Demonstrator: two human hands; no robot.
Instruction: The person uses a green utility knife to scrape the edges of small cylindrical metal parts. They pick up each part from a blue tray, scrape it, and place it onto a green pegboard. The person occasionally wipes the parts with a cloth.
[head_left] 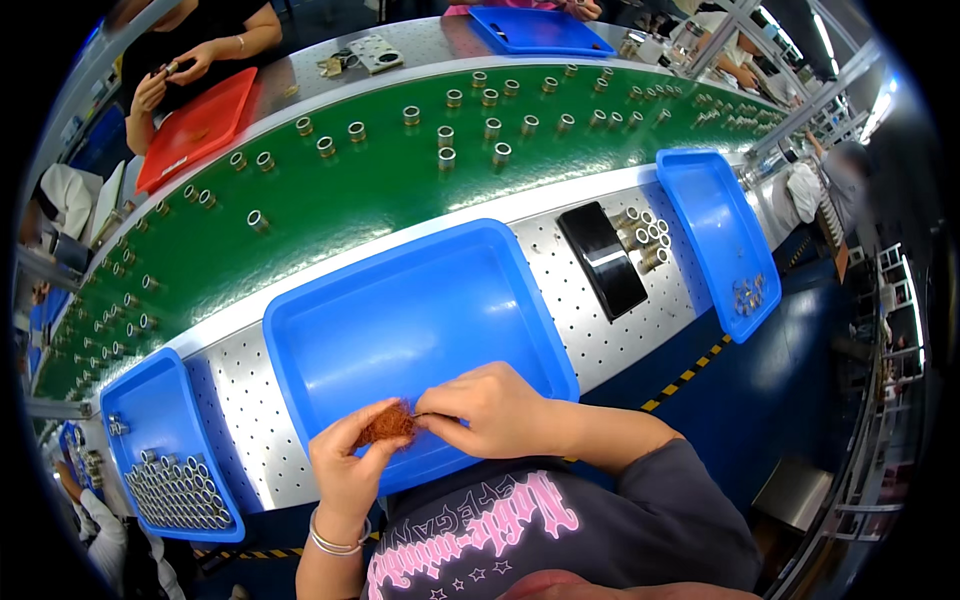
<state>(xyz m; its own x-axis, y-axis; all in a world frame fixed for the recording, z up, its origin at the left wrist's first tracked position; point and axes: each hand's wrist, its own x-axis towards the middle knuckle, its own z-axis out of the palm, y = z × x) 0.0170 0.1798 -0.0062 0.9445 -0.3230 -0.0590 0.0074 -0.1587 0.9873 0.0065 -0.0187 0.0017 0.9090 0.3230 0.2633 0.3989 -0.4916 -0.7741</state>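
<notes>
My left hand (340,455) is closed round a fuzzy, reddish-brown tangle of fine copper-coloured wire (388,428), gripped between thumb and fingers. My right hand (495,412) pinches at the tangle's right side. A thin dark strand shows at its fingertips, too small to tell whether it belongs to the tangle. Both hands are over the near edge of a large blue tray (400,310), whose visible floor is bare.
A green conveyor belt (370,200) carrying several metal rings curves beyond the tray. At left, another blue tray (180,400) holds packed metal rings (180,495). To the right lie a black flat device (603,262), metal cylinders (645,238) and a blue tray (708,215) with small parts. Co-workers sit opposite.
</notes>
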